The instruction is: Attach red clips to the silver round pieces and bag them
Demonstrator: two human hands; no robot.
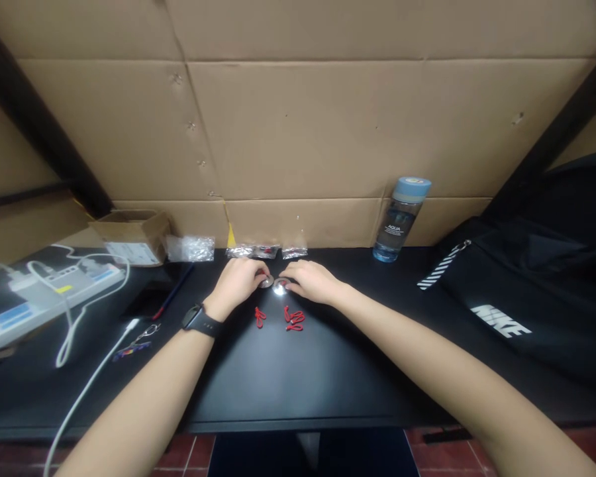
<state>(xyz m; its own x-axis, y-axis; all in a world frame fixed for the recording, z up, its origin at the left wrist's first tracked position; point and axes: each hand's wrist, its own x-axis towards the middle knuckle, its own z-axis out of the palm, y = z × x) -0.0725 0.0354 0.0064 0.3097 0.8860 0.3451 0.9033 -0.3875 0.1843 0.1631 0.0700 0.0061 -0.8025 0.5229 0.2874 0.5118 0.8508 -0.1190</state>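
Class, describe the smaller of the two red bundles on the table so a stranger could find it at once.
Start with the black table below the cardboard wall, then find the left hand and right hand, close together. Just nearer the viewer, below the left hand's fingertips, lies the smaller bundle. It is slim and red; its red neighbour to the right, the larger bundle, spreads wider.

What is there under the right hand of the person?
Partly under the right hand a shiny round piece shows, its near edge bright. The hand covers the rest of it, and whatever lies beneath the palm cannot be seen.
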